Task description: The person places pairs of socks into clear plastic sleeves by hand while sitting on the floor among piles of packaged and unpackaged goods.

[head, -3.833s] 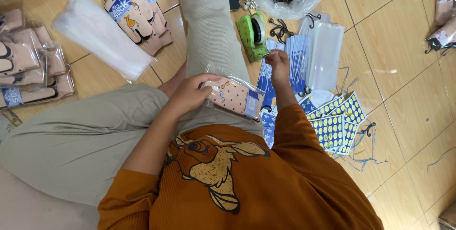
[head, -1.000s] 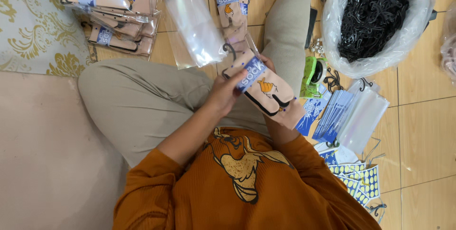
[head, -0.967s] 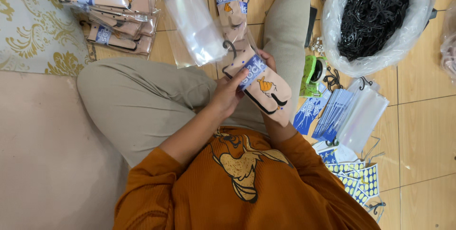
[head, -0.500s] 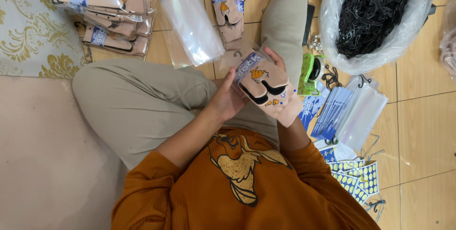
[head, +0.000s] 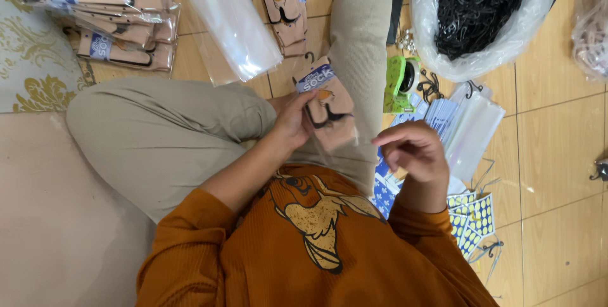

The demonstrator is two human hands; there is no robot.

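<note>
My left hand (head: 294,120) is closed on a peach sock pack (head: 326,107) in a clear sleeve, just above the middle of the frame, holding it over my knee with its blue band end pointing to the upper left. My right hand (head: 411,155) hangs free to the right of it, fingers loosely curled, gripping nothing that I can see. Beside that hand lie a green tape dispenser (head: 399,79) and a stack of clear sleeves (head: 472,133) on the tiled floor (head: 557,155). A bag of black hooks (head: 481,12) sits at the upper right, finished sock packs (head: 104,15) are piled at the upper left, and more clear bags (head: 231,19) lie at top centre.
</note>
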